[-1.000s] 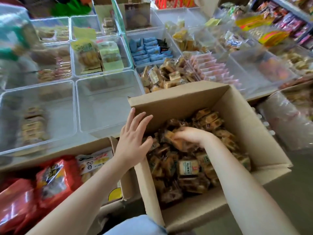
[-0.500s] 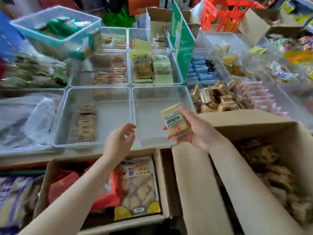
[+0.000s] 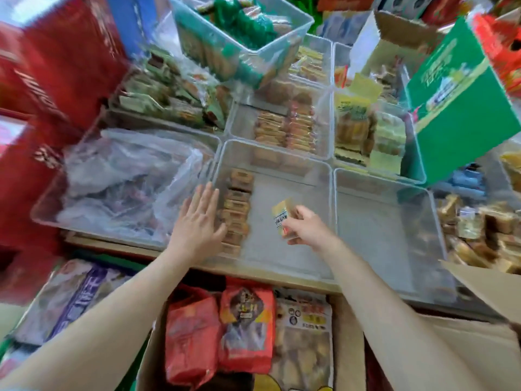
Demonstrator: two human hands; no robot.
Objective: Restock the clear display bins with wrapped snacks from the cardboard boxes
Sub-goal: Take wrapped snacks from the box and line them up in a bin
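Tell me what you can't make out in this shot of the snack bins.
- Head view: print on the wrapped snack in the right hand is too small and blurred.
- Left hand covers the bin's near-left corner.
- Cardboard box cut off at the right edge.
- Red cartons smeared by motion.
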